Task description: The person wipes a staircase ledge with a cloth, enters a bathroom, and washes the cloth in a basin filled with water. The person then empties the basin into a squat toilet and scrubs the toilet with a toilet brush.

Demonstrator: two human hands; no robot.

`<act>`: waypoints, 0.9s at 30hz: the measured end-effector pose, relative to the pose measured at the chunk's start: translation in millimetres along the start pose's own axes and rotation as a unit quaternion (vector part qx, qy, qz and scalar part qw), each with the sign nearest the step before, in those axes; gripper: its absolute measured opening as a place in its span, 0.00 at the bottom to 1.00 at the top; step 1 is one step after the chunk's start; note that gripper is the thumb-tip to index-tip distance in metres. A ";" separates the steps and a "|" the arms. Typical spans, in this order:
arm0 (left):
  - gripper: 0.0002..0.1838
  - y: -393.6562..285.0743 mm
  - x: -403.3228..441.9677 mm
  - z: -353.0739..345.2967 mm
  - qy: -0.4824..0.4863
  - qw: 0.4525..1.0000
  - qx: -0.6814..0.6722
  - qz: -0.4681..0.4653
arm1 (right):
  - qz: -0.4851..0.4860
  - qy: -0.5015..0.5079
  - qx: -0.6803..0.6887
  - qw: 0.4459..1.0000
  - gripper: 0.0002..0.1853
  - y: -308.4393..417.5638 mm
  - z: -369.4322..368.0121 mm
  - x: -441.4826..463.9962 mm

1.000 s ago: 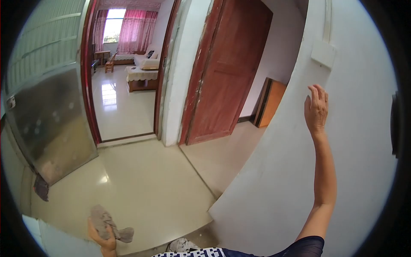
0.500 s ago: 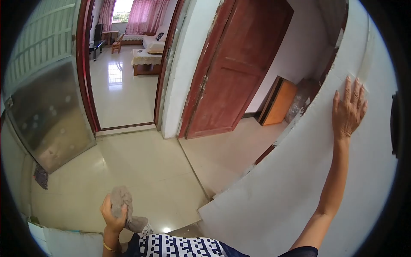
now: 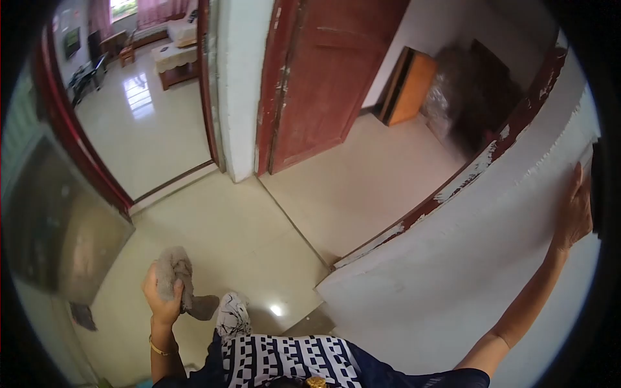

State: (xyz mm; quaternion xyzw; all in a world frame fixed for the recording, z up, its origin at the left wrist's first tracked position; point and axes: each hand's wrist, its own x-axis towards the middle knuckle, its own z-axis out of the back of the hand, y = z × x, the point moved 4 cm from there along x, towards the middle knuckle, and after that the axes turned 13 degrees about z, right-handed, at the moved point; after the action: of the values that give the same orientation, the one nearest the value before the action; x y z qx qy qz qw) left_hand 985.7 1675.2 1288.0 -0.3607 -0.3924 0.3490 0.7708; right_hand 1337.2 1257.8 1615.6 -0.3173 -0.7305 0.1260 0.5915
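Note:
My left hand [image 3: 162,299] is closed round a grey-brown cloth [image 3: 173,268], whose loose end hangs down over the floor. My right hand [image 3: 574,210] is at the white wall [image 3: 453,284] on the far right, apparently touching it. One finger or the thumb points up along the wall; the view's dark edge cuts off the other fingers, and no object shows in this hand.
A red wooden door [image 3: 330,84] stands ajar ahead. Peeling paint marks the doorway edge [image 3: 479,165] beside the wall. An orange-brown box-like panel [image 3: 414,87] and a plastic-wrapped bundle [image 3: 441,97] are inside. Leftward, a metal-faced door [image 3: 65,220] borders the tiled floor [image 3: 226,233].
The view has turned right and downward. My right hand has moved from lying flat on the wall to the view's right edge. The cloth stays in my left hand, and a patterned shoe now shows.

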 end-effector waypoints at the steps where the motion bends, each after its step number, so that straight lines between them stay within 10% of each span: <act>1: 0.20 0.9 24.2 1.7 0.031 0.999 -0.023 0.011 | 0.016 -0.027 0.000 0.999 0.30 4.2 5.7 3.2; 5: 0.12 -16.4 118.4 0.4 0.061 0.997 0.002 0.048 | -0.037 0.238 -0.012 0.971 0.37 -25.9 -25.1 -5.4; 10: 0.17 -18.7 188.0 4.4 0.008 0.997 -0.001 -0.075 | 0.059 -0.024 -0.010 0.998 0.33 25.8 31.6 51.2; 21: 0.19 -56.4 254.7 -91.5 0.298 0.890 -0.285 0.195 | 0.022 0.116 0.025 0.993 0.31 41.6 46.8 42.5; 27: 0.15 -96.0 306.0 -183.9 0.321 0.902 -0.281 0.062 | -0.100 0.190 0.329 0.920 0.21 169.0 73.1 6.9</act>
State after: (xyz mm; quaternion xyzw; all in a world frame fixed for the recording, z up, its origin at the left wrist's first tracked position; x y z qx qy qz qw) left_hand 1304.9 1826.9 1396.3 -0.6783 -0.1825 0.1366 0.6985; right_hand 1320.6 1405.6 1506.9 -0.0480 -0.5499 0.2366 0.7996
